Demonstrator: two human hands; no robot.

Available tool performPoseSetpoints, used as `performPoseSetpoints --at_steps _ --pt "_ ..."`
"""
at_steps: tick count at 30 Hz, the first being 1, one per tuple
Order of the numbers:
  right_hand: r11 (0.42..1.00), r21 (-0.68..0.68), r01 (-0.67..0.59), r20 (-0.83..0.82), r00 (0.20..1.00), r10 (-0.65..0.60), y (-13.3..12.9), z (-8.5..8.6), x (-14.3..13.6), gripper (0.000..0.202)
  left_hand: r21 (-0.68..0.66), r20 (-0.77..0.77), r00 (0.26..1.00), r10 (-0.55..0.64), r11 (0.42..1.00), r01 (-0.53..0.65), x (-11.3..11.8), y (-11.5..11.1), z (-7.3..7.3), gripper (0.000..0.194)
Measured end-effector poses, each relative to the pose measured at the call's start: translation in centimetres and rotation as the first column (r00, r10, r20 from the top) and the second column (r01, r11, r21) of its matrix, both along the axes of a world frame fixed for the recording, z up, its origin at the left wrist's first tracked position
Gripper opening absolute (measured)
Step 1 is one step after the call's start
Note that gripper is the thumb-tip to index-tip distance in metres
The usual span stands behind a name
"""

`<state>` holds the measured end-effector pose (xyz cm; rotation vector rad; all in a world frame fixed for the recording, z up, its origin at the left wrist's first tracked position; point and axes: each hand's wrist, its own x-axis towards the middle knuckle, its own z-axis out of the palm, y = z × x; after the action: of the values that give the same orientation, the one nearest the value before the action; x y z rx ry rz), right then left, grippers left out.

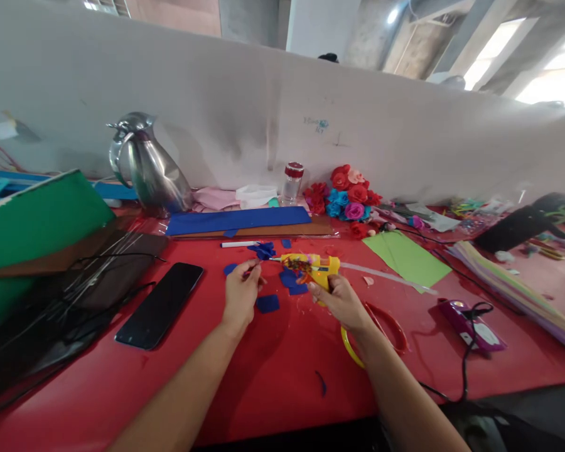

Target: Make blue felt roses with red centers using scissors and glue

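My left hand [241, 295] is closed in a pinch, with a small dark blue paper flower [263, 251] at its fingertips; whatever stem it has is mostly hidden by the fingers. My right hand [341, 300] grips the handle of a yellow hot glue gun [328, 269]. The gun's nozzle points left and is at or very near the blue flower; I cannot tell whether they touch. From the gun's back end a long clear glue stick [388, 277] sticks out to the right. Beneath the gun lie several cut blue pieces [268, 304].
Scissors [353, 348] with yellow and red handles lie under my right forearm. A black phone [160, 306] is on the left, a white marker [239, 244] beyond my left hand. At the back stand a steel jug [157, 166], a jar [292, 183] and paper roses [353, 194]. Green paper [407, 258] and a purple device [471, 323] are on the right.
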<state>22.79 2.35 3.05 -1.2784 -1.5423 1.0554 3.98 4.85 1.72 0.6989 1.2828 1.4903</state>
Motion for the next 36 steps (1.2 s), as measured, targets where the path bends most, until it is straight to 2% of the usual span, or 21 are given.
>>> performPoseSetpoints --at_steps 4,10,12,18,36 --pt "0.976 0.193 0.097 0.089 0.989 -0.116 -0.1 -0.8 -0.5 0.028 0.009 -0.024 1.000 -0.011 1.000 0.011 0.1 -0.3 0.3 0.027" --pt "0.958 0.282 -0.062 0.266 0.964 -0.016 -0.6 -1.5 -1.0 0.026 -0.019 -0.044 0.999 -0.023 1.000 0.022 0.1 -0.5 0.6 0.026" --pt "0.955 0.286 -0.074 0.346 0.938 -0.030 -0.7 -1.4 -1.2 0.026 -0.009 -0.038 0.999 -0.020 1.000 0.020 0.1 -0.5 0.5 0.025" --pt "0.955 0.297 0.004 0.467 0.871 -0.149 -0.6 -1.0 -1.1 0.024 0.023 -0.022 1.000 -0.008 1.000 0.008 0.3 -0.5 0.4 0.024" --pt "0.962 0.271 -0.026 0.616 0.773 -0.152 -0.6 -0.7 -1.2 0.023 -0.005 -0.094 0.995 -0.020 1.000 0.019 0.4 -0.9 1.1 0.027"
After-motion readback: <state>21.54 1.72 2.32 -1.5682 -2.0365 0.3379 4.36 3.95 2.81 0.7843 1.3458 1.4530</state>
